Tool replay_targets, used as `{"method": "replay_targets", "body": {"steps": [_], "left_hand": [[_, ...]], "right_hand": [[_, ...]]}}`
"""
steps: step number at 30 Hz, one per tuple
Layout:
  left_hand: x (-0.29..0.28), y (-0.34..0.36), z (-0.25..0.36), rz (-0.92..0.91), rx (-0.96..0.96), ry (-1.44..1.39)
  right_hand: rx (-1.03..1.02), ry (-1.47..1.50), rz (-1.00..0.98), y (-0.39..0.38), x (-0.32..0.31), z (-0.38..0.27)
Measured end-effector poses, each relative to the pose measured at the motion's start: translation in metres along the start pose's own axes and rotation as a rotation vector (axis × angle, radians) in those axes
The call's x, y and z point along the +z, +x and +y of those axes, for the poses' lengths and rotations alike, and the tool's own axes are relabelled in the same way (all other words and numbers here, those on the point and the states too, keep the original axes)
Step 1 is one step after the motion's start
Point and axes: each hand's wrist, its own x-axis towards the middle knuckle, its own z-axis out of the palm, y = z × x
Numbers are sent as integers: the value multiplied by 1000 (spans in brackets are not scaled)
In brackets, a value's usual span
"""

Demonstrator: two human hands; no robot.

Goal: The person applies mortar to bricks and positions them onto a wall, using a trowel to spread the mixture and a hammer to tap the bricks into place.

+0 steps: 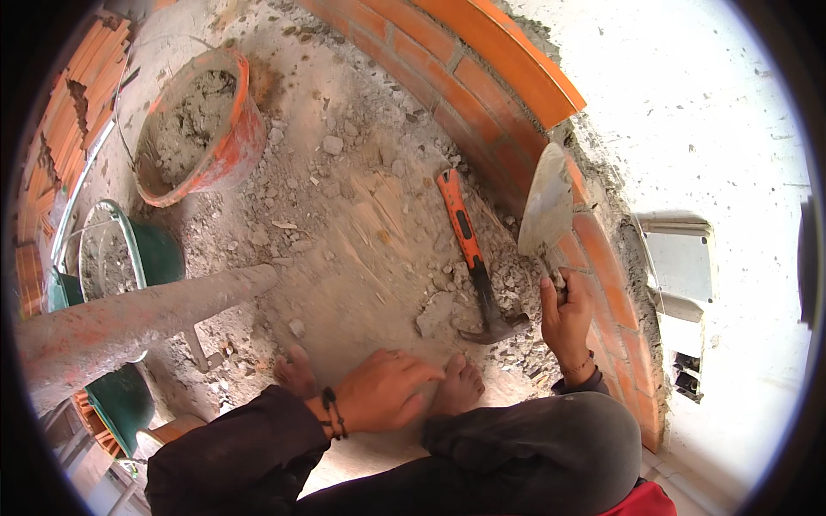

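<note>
- Right hand (566, 322) is grasping 1 grey, pointed metal trowel (547, 206) by the curved orange-brick wall's (609, 271) edge.
- Left hand (383, 391) is hanging loose, seemingly empty.
- Orange-and-black claw hammer (465, 236) is lying near the wall.

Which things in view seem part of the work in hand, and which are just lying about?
Probably in the work:
trowel, held in the right hand
brick wall, beside it
orange bucket of grey mix

Apparently just lying about:
hammer, on the ground, untouched
loose rubble
</note>
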Motion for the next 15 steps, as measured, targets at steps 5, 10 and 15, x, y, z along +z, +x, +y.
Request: {"method": "replay_targets", "body": {"steps": [5,10,15], "left_hand": [[-18,-66,3,-202,-136,30],[-66,-142,4,-711,-549,-55],[-94,-193,12,-705,-813,-368]], "right_hand": [[-192,-20,-46,4,-27,-35],[-427,317,-291,46,-78,-109],[-5,870,-721,89,-115,-121]]}}
